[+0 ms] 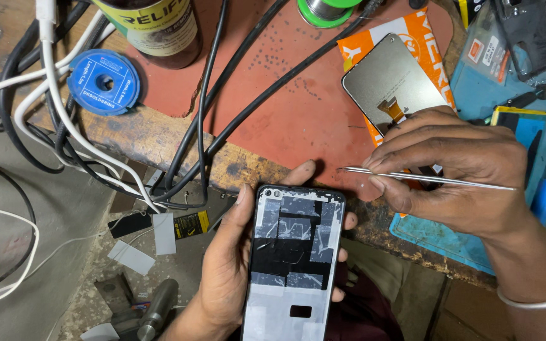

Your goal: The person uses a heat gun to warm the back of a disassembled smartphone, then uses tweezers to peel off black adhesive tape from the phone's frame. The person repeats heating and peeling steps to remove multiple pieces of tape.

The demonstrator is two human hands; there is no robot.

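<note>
My left hand (225, 259) grips a phone frame (292, 262) with the screen removed, its inside showing black and grey tape patches. It is held upright below the bench edge. My right hand (456, 173) holds thin metal tweezers (424, 179) level, tips pointing left just above the frame's top right corner, not touching it. Behind my right hand a detached display panel (393, 79) with an orange flex cable lies face down on an orange packet (421, 38).
A red mat (298, 107) covers the wooden bench. Black and white cables (83, 145) tangle at left beside a blue desoldering-wick reel (104, 82) and a brown bottle (162, 28). A blue mat (494, 95) with tools lies right; a green solder spool (327, 9) sits at top.
</note>
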